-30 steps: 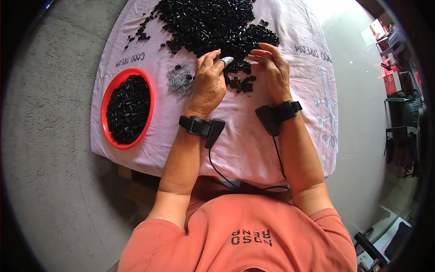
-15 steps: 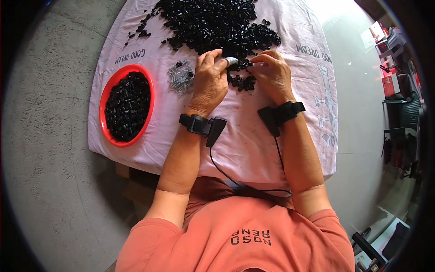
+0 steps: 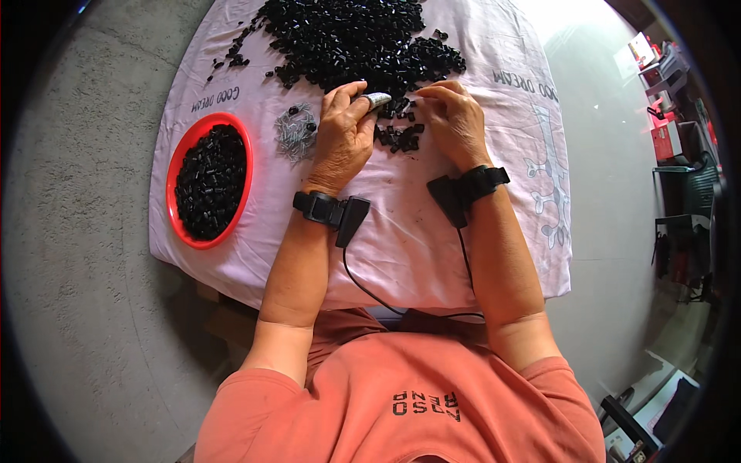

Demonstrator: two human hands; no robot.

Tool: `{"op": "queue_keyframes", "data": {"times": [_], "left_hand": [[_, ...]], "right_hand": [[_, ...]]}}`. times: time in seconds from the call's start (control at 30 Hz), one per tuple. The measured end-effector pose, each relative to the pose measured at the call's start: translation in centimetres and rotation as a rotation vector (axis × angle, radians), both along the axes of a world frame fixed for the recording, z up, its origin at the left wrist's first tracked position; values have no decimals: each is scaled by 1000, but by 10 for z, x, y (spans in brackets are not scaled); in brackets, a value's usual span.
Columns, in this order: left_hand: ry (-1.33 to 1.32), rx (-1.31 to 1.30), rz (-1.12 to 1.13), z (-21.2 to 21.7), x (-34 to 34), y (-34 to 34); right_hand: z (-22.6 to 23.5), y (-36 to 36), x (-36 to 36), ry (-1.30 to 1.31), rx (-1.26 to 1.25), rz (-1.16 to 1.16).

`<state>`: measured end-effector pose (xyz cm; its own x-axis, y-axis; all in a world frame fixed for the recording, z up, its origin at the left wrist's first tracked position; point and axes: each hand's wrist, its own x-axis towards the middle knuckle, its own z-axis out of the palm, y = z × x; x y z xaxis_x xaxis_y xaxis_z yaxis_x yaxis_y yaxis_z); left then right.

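Coral short-sleeved shirt [image 3: 386, 366], black lettering [image 3: 426, 405], black wrist straps [image 3: 317, 207], thin cables [image 3: 374, 295].

Small glossy black pieces [image 3: 347, 42], loosely heaped, on pink cloth [image 3: 401, 247]

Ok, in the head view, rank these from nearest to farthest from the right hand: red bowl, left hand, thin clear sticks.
From the right hand:
1. Left hand: just to its left.
2. Thin clear sticks: farther left, beyond the left hand.
3. Red bowl: farthest left, lower in the picture.
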<state>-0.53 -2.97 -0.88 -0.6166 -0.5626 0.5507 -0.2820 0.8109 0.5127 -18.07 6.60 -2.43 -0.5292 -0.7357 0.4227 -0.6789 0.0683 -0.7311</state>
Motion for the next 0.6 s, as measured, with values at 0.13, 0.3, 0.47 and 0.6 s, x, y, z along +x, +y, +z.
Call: {"op": "queue_keyframes", "data": {"times": [0.13,0.3,0.47,0.6], "left_hand": [[-14,-30,-43,-1,-1,2],[-2,-35,-34,-1,-3,5],[54,-16,21,-5,-3,1],[74,42,26,-4,-4,3]], "right_hand": [[1,1,1,76,44,9],[-1,-1,-3,-10,6,-23],[0,-2,-2,-254,-127,-81],[2,0,-2,-400,-109,-52]]}}
